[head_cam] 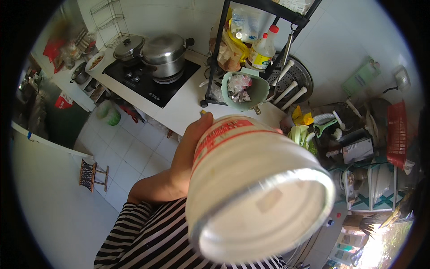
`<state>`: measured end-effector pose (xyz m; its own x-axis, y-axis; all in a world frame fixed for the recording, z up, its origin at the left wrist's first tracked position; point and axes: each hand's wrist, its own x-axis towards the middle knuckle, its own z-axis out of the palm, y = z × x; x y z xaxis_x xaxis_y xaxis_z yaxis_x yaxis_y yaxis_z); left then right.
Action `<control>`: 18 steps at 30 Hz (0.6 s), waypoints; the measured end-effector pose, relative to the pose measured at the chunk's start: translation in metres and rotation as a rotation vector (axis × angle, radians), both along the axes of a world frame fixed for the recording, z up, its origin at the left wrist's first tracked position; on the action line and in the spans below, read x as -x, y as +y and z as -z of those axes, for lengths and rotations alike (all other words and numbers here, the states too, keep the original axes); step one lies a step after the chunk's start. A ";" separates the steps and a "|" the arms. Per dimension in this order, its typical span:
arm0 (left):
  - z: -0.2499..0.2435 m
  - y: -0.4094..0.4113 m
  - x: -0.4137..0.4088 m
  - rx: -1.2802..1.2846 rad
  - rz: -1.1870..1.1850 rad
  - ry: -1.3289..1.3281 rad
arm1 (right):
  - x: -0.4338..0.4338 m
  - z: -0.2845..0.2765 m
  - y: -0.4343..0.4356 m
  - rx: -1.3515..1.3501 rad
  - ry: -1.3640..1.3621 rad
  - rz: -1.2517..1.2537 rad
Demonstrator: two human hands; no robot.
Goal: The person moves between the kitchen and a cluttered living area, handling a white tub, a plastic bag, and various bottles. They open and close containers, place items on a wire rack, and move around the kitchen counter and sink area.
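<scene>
A large whitish jar [235, 161] with a red printed band fills the middle of the view, tilted, its round recessed end facing the camera. My left hand [193, 144] grips its left side, thumb up near the printed band. Behind the jar's far right edge shows a small bit of what seems to be a fingertip of my right hand [279, 130]; the rest of that hand is hidden by the jar. Whether the jar holds anything cannot be seen.
Beyond the jar, a white counter [179, 116] carries a black cooktop [124, 79] with a steel pot [164, 55] and a lidded pan [129, 48]. A black rack [215, 60] stands by a green scalloped bin [250, 101]. To the right are a cleaver [357, 151] and a red basket [396, 134].
</scene>
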<state>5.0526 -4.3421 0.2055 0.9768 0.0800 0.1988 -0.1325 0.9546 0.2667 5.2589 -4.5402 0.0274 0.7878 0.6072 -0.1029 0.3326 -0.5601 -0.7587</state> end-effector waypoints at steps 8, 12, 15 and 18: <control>0.024 0.008 -0.020 -0.095 -0.419 0.351 | -0.045 0.113 0.004 0.417 -0.274 -0.037; 0.021 -0.008 -0.012 -0.033 -0.436 0.231 | -0.062 0.141 0.015 0.487 -0.321 -0.057; 0.006 -0.016 -0.011 0.089 -0.281 0.161 | -0.073 0.155 0.028 0.523 -0.363 -0.107; 0.000 -0.024 -0.016 -0.022 -0.372 0.047 | -0.083 0.165 0.036 0.517 -0.372 -0.136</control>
